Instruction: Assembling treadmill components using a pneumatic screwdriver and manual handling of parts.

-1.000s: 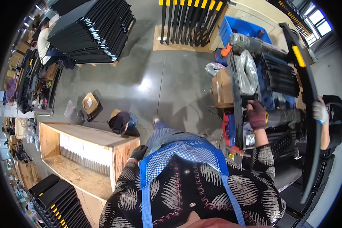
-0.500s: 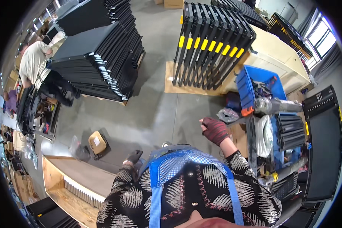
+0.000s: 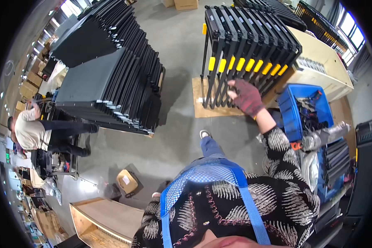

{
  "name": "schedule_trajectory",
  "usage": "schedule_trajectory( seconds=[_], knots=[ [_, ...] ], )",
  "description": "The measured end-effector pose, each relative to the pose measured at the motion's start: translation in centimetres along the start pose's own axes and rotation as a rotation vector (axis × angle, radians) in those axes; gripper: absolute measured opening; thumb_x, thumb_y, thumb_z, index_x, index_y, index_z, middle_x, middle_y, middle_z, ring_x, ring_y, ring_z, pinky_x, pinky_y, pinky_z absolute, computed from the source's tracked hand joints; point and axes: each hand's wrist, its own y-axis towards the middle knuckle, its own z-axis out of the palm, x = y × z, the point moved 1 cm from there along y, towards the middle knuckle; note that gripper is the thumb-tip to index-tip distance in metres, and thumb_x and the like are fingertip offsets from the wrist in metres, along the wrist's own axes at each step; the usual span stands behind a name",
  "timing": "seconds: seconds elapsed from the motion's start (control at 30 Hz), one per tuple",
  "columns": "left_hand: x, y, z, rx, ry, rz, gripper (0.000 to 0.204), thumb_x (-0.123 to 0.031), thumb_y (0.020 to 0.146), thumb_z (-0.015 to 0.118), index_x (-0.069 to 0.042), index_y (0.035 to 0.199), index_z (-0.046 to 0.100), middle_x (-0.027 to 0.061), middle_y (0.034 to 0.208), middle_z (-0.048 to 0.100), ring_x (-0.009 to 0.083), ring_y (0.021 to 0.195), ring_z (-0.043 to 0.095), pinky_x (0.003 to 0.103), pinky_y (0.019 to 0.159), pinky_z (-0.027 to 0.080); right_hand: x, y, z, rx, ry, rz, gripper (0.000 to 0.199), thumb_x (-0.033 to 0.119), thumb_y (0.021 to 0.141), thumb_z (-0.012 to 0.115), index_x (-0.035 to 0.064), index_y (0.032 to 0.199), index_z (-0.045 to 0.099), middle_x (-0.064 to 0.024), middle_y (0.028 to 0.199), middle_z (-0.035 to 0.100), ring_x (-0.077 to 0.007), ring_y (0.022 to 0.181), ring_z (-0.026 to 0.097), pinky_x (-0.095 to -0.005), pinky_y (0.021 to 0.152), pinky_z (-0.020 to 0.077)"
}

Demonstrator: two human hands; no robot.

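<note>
My right hand, in a dark red fingerless glove, reaches forward with thumb and fingers apart. Nothing shows in its grasp. Behind it stands a row of black folding frames with yellow tags on a sheet of brown board. Whether the fingertips touch a frame I cannot tell. My left hand, dark-gloved, hangs low beside the blue checked apron; its fingers are mostly hidden.
A blue bin of dark parts stands right of the frames, beside a wooden crate. Tall stacks of black panels rise at left, with a co-worker beyond. A stool and wooden box are lower left.
My right hand has moved forward and up to the row of frames, its fingers spreading. I have stepped closer to the frames. My left hand has dropped back beside the apron.
</note>
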Motion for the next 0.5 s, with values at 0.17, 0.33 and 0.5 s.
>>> schedule_trajectory(
  seconds=[0.17, 0.33, 0.5],
  knots=[
    [0.5, 2.3, -4.7, -0.083, 0.009, -0.044, 0.051, -0.042, 0.089, 0.053, -0.001, 0.119, 0.056, 0.0219, 0.12, 0.057, 0.0336, 0.113, 0.054, 0.038, 0.095, 0.042, -7.6, 16.6, 2.3, -0.159, -0.154, -0.057, 0.04, 0.032, 0.084, 0.061, 0.0091, 0.116, 0.056, -0.0118, 0.109, 0.06, -0.0293, 0.104, 0.058, -0.038, 0.087, 0.0463],
    [-8.2, 10.7, -10.0, -0.153, 0.012, -0.104, 0.052, -0.041, 0.089, 0.053, -0.001, 0.121, 0.054, 0.0227, 0.121, 0.056, 0.0332, 0.113, 0.054, 0.038, 0.095, 0.042, -14.7, 31.1, 5.2, 0.069, -0.476, 0.378, 0.052, 0.046, 0.084, 0.055, 0.0078, 0.12, 0.052, -0.0157, 0.113, 0.06, -0.0308, 0.107, 0.057, -0.0385, 0.089, 0.046],
    [-14.6, 14.4, -14.5, -0.199, -0.019, -0.206, 0.053, -0.041, 0.089, 0.053, 0.0, 0.123, 0.053, 0.0234, 0.122, 0.055, 0.0329, 0.114, 0.054, 0.038, 0.095, 0.042, -19.6, 38.1, 9.3, 0.3, -0.41, 0.668, 0.062, 0.049, 0.082, 0.053, 0.0067, 0.127, 0.045, -0.0205, 0.116, 0.059, -0.0325, 0.107, 0.058, -0.0393, 0.09, 0.0462]
  ],
)
